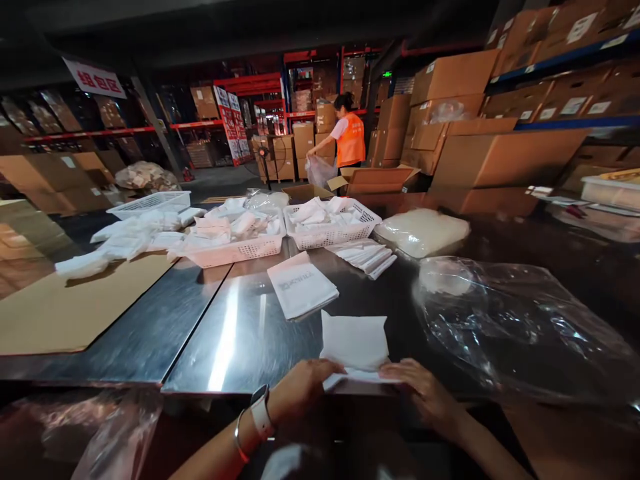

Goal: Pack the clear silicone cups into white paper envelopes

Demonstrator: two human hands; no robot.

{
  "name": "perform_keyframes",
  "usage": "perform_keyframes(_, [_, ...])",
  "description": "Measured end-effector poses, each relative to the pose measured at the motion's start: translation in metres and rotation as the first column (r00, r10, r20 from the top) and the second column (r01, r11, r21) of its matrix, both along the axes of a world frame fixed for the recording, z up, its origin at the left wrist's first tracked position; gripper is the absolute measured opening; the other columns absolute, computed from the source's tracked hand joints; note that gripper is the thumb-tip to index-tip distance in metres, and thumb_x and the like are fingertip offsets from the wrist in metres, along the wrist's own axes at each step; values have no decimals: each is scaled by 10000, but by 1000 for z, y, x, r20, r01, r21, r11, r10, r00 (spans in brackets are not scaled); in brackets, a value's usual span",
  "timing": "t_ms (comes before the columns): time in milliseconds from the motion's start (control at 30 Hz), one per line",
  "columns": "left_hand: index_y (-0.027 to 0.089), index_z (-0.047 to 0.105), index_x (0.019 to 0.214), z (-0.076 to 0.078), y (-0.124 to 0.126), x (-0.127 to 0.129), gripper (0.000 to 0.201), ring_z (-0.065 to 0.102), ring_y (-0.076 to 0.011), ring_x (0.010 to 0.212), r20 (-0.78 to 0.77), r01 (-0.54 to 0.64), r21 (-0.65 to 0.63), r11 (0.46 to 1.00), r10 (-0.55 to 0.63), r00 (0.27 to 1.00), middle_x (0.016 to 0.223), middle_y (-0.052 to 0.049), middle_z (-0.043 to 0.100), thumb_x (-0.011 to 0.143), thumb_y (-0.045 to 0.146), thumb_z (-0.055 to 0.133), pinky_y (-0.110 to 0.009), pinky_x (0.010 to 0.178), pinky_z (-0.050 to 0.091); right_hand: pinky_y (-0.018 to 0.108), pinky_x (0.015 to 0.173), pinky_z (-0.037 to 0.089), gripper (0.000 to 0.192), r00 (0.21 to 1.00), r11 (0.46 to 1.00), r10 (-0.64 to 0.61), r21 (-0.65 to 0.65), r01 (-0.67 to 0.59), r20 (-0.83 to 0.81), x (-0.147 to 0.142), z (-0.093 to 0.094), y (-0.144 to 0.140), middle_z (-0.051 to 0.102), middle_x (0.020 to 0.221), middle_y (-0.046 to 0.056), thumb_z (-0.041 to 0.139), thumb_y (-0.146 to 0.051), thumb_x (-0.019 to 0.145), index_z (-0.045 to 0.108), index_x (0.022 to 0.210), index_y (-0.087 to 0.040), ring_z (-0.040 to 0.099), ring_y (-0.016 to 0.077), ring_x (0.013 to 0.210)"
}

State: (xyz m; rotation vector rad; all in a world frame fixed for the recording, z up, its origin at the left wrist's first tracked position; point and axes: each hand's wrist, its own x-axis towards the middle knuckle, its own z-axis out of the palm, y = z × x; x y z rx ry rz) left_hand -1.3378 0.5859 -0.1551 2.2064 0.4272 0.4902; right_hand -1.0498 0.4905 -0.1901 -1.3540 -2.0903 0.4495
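Observation:
At the table's front edge lies a white, paper-like sheet [354,340], its near edge folded over. My left hand [313,377] grips the left end of that fold, thumb and fingers pressed together. The right end is pinched by my right hand [417,383]. Just beyond the sheet is a flat stack of white folded pieces [303,287] with grey print on the top one. Farther back and to the right, another white folded stack [364,257] lies fanned out. The fingertips partly cover the fold.
Two white plastic baskets, a left one [240,255] and a right one [333,235], hold white packets. Loose packets [125,240] lie on cardboard [90,310] at left. Clear plastic bags [525,320] cover the right side. A person in an orange vest [351,140] stands beyond the table.

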Motion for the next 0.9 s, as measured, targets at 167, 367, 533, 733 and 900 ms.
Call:
perform_keyframes(167, [182, 616, 770, -9, -1, 14, 479, 504, -151, 622, 95, -450, -177, 875, 470, 878, 703, -36, 627, 986, 492, 321, -258, 603, 361, 307, 619, 476, 598, 906, 912, -400, -162, 378, -141, -22, 10, 10, 663, 688, 41, 267, -601, 939, 651, 703, -207, 611, 214, 663])
perform_keyframes(367, [203, 582, 787, -21, -3, 35, 431, 559, -190, 638, 61, -674, -80, 734, 679, 732, 717, -68, 642, 1000, 444, 295, -292, 599, 332, 275, 498, 290, 649, 803, 810, -583, -153, 566, -120, -33, 16, 27, 404, 478, 6, 203, -792, 827, 323, 512, -237, 387, 149, 503])
perform_keyframes(533, [193, 608, 808, -17, 1, 46, 350, 638, -209, 678, -137, -736, 243, 632, 773, 619, 734, -81, 676, 1004, 313, 344, -282, 579, 349, 283, 523, 257, 582, 812, 796, -583, -227, 561, -36, -30, 23, 38, 376, 506, 2, 185, -749, 801, 274, 535, -238, 334, 143, 538])
perform_keyframes(733, [153, 643, 893, 8, -6, 43, 314, 677, -230, 738, -348, -652, 515, 557, 831, 435, 784, -79, 697, 985, 162, 343, -294, 590, 431, 277, 524, 241, 499, 821, 785, -571, -290, 548, 8, -29, 26, 45, 341, 521, 0, 200, -658, 772, 271, 521, -233, 337, 138, 545])
perform_keyframes(900, [168, 589, 1192, 12, -18, 54, 345, 611, -260, 1075, 16, -474, 784, 401, 749, 662, 1154, -112, 657, 917, 87, 397, -424, 906, 473, 267, 502, 263, 509, 817, 790, -575, -236, 566, 32, -27, 19, 47, 393, 502, 12, 216, -614, 820, 322, 509, -224, 397, 147, 535])
